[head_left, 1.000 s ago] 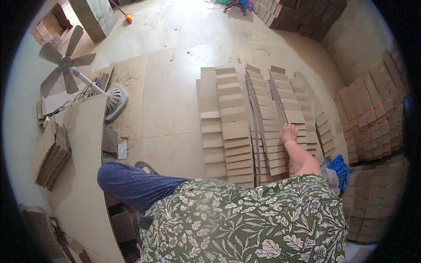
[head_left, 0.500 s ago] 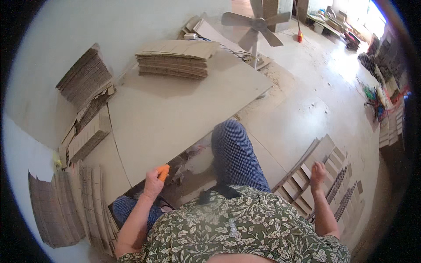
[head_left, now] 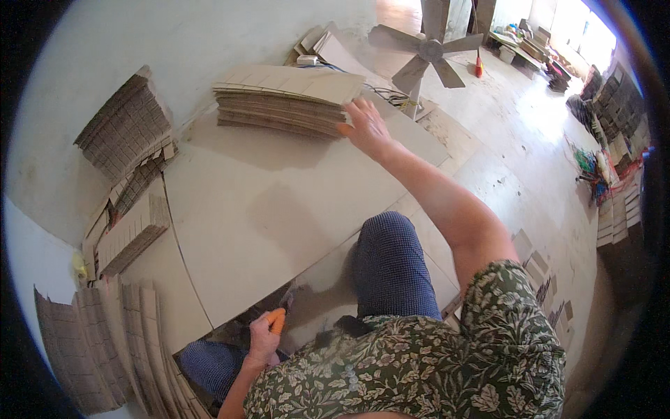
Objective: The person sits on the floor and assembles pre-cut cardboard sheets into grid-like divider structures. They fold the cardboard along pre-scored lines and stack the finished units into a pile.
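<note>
My right arm reaches out over the table. My right hand (head_left: 368, 128) is at the right end of the cardboard sheet stack (head_left: 283, 105), fingers stretched toward the top sheets and an orange-tipped thumb apart from them. Whether the fingertips touch the stack I cannot tell. Low beside my left thigh, my left hand (head_left: 264, 339) is closed, away from the stack. A bright orange piece (head_left: 278, 320) shows at its fingers; it may be a finger cover or something held.
The pale tabletop (head_left: 230, 188) lies in front of me. More scored cardboard (head_left: 125, 119) leans on the wall, with further cardboard stacks (head_left: 132, 234) at the left. A fan (head_left: 429, 50) stands behind the table. Cut cardboard pieces (head_left: 541, 269) lie on the floor at the right.
My right hand has come from the slotted cardboard at the lower right up to the table stack. My left hand stays low beside the table edge. The view has shifted slightly.
</note>
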A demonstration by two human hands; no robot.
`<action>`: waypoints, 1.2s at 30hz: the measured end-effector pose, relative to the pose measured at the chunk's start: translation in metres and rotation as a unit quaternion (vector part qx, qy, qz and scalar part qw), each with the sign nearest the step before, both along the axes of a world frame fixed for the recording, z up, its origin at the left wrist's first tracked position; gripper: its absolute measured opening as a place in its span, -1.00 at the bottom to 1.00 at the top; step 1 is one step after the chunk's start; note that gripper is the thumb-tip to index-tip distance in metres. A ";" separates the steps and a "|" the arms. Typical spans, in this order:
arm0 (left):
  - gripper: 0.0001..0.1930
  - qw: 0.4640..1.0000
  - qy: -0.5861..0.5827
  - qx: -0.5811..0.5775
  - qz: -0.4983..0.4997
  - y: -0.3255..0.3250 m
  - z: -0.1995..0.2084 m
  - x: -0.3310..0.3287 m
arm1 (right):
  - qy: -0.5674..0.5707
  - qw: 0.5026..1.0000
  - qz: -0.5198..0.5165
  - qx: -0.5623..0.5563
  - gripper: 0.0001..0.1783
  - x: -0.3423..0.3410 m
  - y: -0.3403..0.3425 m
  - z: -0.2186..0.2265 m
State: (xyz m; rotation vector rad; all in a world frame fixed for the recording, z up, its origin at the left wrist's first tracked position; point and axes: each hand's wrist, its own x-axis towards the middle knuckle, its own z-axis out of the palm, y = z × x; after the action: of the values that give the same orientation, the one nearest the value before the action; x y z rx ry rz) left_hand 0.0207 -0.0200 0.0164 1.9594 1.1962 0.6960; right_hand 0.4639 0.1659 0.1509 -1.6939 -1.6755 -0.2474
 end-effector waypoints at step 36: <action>-0.46 0.964 0.055 0.259 -0.028 0.128 0.041 0.092 | -0.028 0.979 0.198 -0.022 -0.81 -0.152 -0.065 -0.094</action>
State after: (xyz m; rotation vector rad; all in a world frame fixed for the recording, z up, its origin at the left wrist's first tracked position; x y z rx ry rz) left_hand 0.1126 0.1082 0.0571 2.4785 1.0904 0.9537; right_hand 0.3122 0.1006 0.0565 -1.3544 -2.0294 -0.0674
